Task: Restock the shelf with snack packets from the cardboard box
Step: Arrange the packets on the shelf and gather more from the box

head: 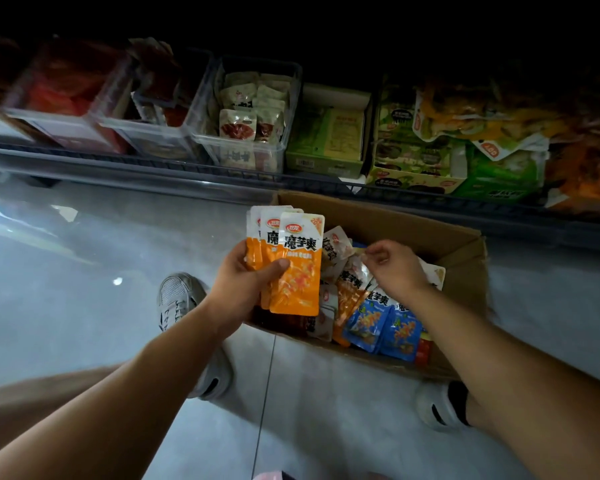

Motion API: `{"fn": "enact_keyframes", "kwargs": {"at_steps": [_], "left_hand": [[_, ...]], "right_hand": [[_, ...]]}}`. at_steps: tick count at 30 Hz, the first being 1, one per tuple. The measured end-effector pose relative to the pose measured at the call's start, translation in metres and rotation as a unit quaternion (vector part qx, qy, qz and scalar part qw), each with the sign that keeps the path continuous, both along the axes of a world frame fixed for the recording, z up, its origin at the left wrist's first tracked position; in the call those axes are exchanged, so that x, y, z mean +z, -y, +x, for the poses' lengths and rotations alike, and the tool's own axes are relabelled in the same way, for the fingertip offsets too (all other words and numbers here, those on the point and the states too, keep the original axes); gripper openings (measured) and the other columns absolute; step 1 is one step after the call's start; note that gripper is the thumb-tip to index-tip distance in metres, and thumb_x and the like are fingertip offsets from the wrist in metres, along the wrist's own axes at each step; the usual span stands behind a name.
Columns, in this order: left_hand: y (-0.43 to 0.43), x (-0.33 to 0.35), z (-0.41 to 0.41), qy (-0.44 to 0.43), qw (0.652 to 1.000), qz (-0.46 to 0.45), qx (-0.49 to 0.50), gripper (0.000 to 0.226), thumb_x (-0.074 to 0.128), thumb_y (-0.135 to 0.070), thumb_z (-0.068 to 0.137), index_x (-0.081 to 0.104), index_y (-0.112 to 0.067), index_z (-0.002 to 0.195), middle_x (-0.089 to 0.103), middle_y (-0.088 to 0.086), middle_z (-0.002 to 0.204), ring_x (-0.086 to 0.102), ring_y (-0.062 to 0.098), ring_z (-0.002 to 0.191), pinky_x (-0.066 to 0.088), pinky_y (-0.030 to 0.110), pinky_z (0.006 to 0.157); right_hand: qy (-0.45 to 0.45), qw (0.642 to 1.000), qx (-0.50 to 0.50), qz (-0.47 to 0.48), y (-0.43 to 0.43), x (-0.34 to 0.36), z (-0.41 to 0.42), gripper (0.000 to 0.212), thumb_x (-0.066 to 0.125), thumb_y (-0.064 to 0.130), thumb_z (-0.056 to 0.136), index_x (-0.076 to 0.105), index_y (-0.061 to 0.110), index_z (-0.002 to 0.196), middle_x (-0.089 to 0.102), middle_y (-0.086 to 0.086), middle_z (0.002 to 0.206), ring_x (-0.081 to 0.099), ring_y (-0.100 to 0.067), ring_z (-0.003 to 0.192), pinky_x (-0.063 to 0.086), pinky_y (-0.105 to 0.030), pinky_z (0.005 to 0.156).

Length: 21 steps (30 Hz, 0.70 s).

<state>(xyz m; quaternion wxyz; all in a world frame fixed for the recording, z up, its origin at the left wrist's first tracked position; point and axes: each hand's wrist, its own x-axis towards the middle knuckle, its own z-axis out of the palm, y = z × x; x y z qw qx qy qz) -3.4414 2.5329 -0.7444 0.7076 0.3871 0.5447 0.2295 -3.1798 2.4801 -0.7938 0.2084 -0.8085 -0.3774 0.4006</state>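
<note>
**Head view.**

Step in hand: gathering packets from the box (413,230) before loading the shelf (118,161), which runs just beyond the box's far wall.

1. The left hand (246,282) is above the box's left end. It grips a fanned stack of orange packets (297,268), held upright with the printed faces toward the camera. The thumb (278,265) presses across the front packet's lower half. The other fingers are curled behind the stack and hidden.
2. The right hand (395,268) hovers over the middle of the box with its fingers (369,252) curled. The tips are at the upper edge of a pale packet (336,245). Whether they pinch it or only touch it cannot be told.
3. More orange, pale and blue packets (385,323) lie mixed inside the box. The blue ones lie toward the near wall, below the right wrist.

Procedure, as judged:

- Pick by colour. Take only orange packets so the stack stays one product.
- Pinch each packet at its top seal, lift it clear of its neighbours, then slide it against the face of the stack under the thumb.
- Square the stack before moving it. A wide fan may slip from the grip.
- A clear bin (208,143) beyond the box's far left corner holds pale packets. No orange slot is visible on the shelf, so confirm the destination first.
</note>
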Motion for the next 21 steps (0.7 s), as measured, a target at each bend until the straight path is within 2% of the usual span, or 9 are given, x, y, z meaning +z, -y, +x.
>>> {"fn": "enact_keyframes", "kwargs": {"at_steps": [3, 7, 9, 11, 15, 17, 21], "left_hand": [[-0.001, -0.002, 0.0, 0.001, 1.0, -0.001, -0.002, 0.048, 0.076, -0.014, 0.088, 0.056, -0.017, 0.132, 0.076, 0.004, 0.116, 0.075, 0.025, 0.104, 0.062, 0.046, 0.085], [0.001, -0.004, 0.003, -0.012, 1.0, 0.001, -0.008, 0.05, 0.077, -0.017, 0.088, 0.055, -0.019, 0.133, 0.076, 0.003, 0.116, 0.076, 0.024, 0.101, 0.064, 0.041, 0.079], [0.001, -0.005, 0.002, -0.015, 1.0, 0.0, -0.006, 0.05, 0.077, -0.019, 0.088, 0.055, -0.021, 0.133, 0.076, 0.003, 0.117, 0.076, 0.023, 0.101, 0.064, 0.041, 0.078], [0.0, -0.005, 0.002, -0.019, 1.0, 0.001, -0.005, 0.051, 0.078, -0.022, 0.087, 0.055, -0.023, 0.133, 0.076, 0.002, 0.118, 0.076, 0.023, 0.101, 0.064, 0.043, 0.08], [0.001, -0.005, 0.002, -0.022, 1.0, 0.007, -0.007, 0.05, 0.077, -0.02, 0.088, 0.056, -0.022, 0.132, 0.076, 0.001, 0.116, 0.076, 0.022, 0.1, 0.064, 0.039, 0.076], [0.002, -0.004, 0.003, -0.023, 1.0, 0.01, -0.011, 0.048, 0.077, -0.019, 0.089, 0.056, -0.021, 0.132, 0.077, 0.001, 0.115, 0.077, 0.022, 0.099, 0.064, 0.035, 0.073], [0.002, -0.002, 0.003, -0.022, 1.0, 0.007, -0.008, 0.048, 0.076, -0.018, 0.089, 0.055, -0.021, 0.132, 0.077, 0.0, 0.115, 0.077, 0.021, 0.098, 0.064, 0.034, 0.072]], "right_hand": [[0.054, 0.997, 0.032, -0.048, 0.013, -0.042, 0.01, 0.038, 0.071, 0.031, 0.091, 0.064, 0.012, 0.124, 0.068, -0.01, 0.115, 0.064, -0.025, 0.103, 0.05, -0.031, 0.086], [0.127, 0.985, 0.074, -0.091, 0.015, -0.066, 0.003, 0.066, 0.075, 0.044, 0.085, 0.051, 0.019, 0.141, 0.046, -0.014, 0.14, 0.046, -0.036, 0.129, 0.044, -0.042, 0.106], [0.146, 0.984, 0.062, -0.081, 0.015, -0.072, 0.0, 0.068, 0.075, 0.042, 0.084, 0.048, 0.02, 0.143, 0.044, -0.014, 0.142, 0.044, -0.037, 0.131, 0.044, -0.044, 0.105], [0.152, 0.985, 0.045, -0.062, 0.014, -0.075, -0.001, 0.061, 0.076, 0.036, 0.085, 0.051, 0.019, 0.138, 0.048, -0.013, 0.139, 0.046, -0.036, 0.128, 0.046, -0.042, 0.101], [0.104, 0.993, 0.002, -0.049, 0.013, -0.076, 0.002, 0.039, 0.08, 0.031, 0.083, 0.061, 0.016, 0.113, 0.063, -0.01, 0.118, 0.061, -0.028, 0.104, 0.051, -0.036, 0.084], [0.082, 0.995, -0.003, -0.056, 0.014, -0.075, 0.001, 0.042, 0.083, 0.033, 0.08, 0.061, 0.016, 0.111, 0.065, -0.008, 0.114, 0.063, -0.027, 0.1, 0.053, -0.035, 0.082], [0.111, 0.992, 0.021, -0.061, 0.014, -0.076, -0.002, 0.049, 0.082, 0.034, 0.078, 0.059, 0.016, 0.118, 0.058, -0.011, 0.122, 0.058, -0.03, 0.108, 0.051, -0.037, 0.085]]}}
